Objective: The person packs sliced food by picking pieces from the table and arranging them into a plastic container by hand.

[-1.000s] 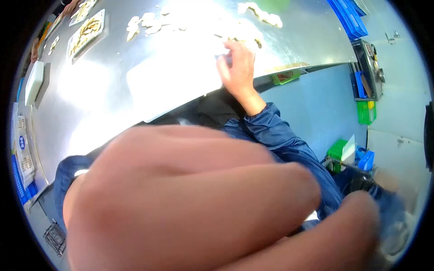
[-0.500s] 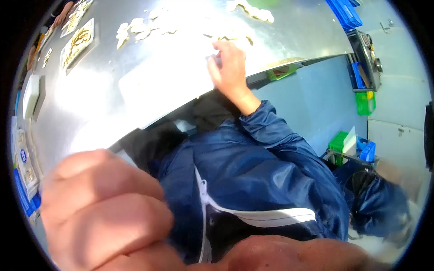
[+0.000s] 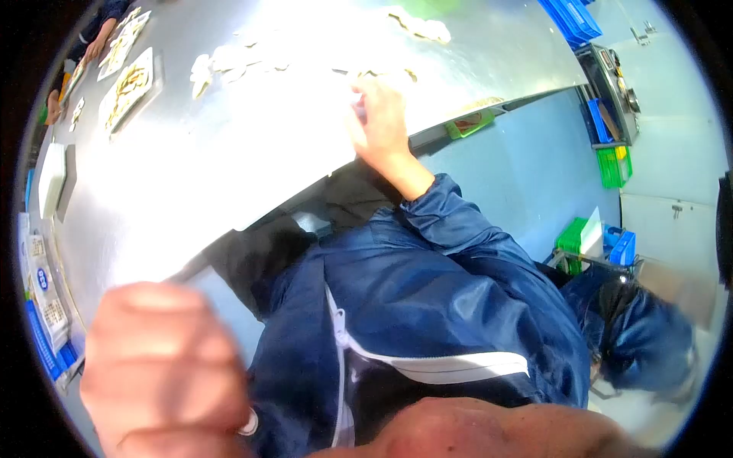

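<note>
My left hand is a closed, blurred fist close to the camera at the lower left, and whatever is inside it is hidden. My right hand rests near the edge of the bright metal table, back up, fingers bent, thumb apart from the forefinger. Nothing clearly shows between them. Just beyond its fingertips lie some pale, cream-coloured slices, partly washed out by glare. More such slices are scattered to the left, and another pale cluster sits further back.
White trays of slices stand at the far left, near another person's hand. A white block and a printed packet line the left side. Blue crates and a green crate are at the right.
My left fist has drawn down and left, slightly away from the camera. The right hand stays in nearly the same place, and the glare over the table is stronger.
</note>
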Motion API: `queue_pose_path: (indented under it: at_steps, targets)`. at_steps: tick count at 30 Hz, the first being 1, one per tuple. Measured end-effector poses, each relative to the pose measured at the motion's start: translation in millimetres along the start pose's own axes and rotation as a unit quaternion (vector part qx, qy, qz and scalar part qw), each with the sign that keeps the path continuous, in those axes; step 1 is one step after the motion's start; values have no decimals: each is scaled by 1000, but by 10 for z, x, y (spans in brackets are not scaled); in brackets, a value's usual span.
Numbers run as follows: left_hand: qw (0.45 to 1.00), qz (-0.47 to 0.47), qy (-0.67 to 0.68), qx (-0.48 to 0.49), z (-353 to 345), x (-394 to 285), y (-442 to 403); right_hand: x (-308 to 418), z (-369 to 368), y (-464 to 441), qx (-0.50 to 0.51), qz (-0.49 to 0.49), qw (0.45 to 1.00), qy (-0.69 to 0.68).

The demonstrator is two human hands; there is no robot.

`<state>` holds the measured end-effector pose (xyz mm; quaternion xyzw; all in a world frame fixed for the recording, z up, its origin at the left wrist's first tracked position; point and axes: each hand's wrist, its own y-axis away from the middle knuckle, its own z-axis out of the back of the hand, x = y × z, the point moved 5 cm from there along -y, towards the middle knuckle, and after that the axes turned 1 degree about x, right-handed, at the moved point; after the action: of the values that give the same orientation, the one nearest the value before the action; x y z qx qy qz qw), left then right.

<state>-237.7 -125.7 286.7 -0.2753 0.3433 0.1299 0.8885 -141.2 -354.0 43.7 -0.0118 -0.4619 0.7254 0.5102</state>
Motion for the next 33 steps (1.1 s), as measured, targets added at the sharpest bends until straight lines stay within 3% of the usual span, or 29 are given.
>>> queue_pose_path:
  at_steps: [3,9,33]
  targets:
    - [1000,21,16,2,154,-45,59,-3,-11,0,11,-11,1000,-8]
    - [993,79,-76,-34,-25,-218,-359,10,-6,-12,8,-22,1000,-10]
    - [990,75,-92,-76,-122,-142,-195,-7,-4,-17,-1,-6,1000,-6]
